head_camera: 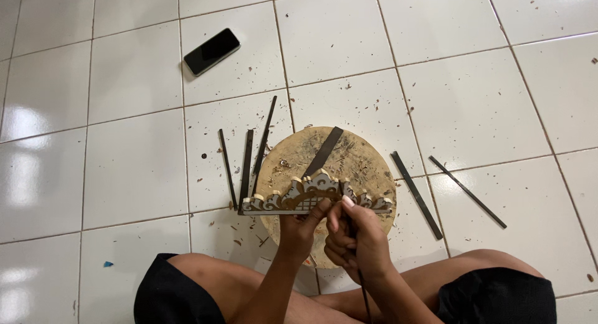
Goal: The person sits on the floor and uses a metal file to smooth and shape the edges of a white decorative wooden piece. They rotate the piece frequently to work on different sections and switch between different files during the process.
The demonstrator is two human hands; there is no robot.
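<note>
A: Nearest entry: your knees in dark shorts, crossed on the white tiled floor, with both forearms running up between them.

B: And the hands?

A: Your left hand has its fingers closed on the lower edge of the carved wooden ornament, thumb against its front near the middle. The piece is a flat, arched fretwork with pale scalloped tips. You hold it upright on edge, long side level, above the near part of the round wooden block.

B: Right hand?

A: Your right hand is curled shut around a thin dark tool whose shaft runs down past your wrist. One fingertip touches the ornament's lower edge, just right of the left hand. The tool's working end is hidden behind the fingers, so contact with the wood cannot be read.

B: Outward from there?

A: One flat dark file lies slanted on the block, reaching to its far edge. Off the block's left edge, three slim dark files lie fanned on the tiles, close together. Off its right edge lie two more: a flat strip just beside the block and a thinner rod farther right, both slanting the same way.

B: Anything further out?

A: A black phone lies face up, well apart toward the far left. Wood chips are scattered over the tiles around the block, thickest near its left edge.
</note>
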